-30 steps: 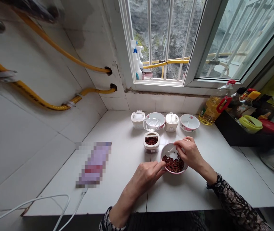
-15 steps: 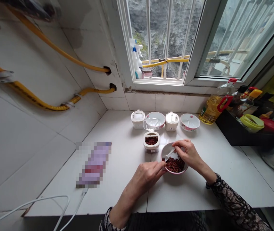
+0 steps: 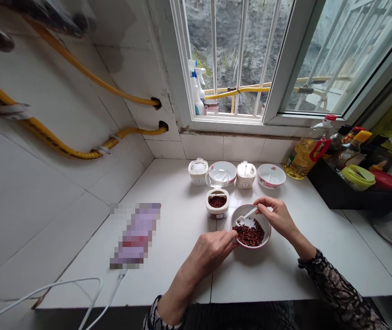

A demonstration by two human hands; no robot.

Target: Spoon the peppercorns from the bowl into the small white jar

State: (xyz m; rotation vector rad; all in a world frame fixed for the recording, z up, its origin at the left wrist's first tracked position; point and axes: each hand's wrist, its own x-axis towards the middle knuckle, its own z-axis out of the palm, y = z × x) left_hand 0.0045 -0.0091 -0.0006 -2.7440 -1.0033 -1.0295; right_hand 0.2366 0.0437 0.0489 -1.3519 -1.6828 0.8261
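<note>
A white bowl [image 3: 267, 234] with a pink rim stands on the counter, partly filled with dark red peppercorns [image 3: 250, 235]. My left hand [image 3: 216, 245] grips the bowl at its left rim, fingers closed on the edge. Above the bowl's right side, my right hand [image 3: 275, 215] pinches the handle of a small white spoon [image 3: 248, 214]. The spoon's head is inside the bowl, over its left part, near the peppercorns. Just behind and left of the bowl, a seasoning jar [image 3: 217, 211] stands with its clear lid raised and similar dark red peppercorns inside.
Behind are two more white jars [image 3: 198, 173] [image 3: 246, 176] and two floral bowls [image 3: 229, 170] [image 3: 272, 176]. An oil bottle [image 3: 300, 158] and a black rack [image 3: 326, 188] of condiments stand right. A blurred-out purple object [image 3: 137, 238] with a white cable [image 3: 113, 288] lies left.
My right hand has drawn back a little to the right with the spoon, showing more of its handle. My left hand stays on the bowl's rim.
</note>
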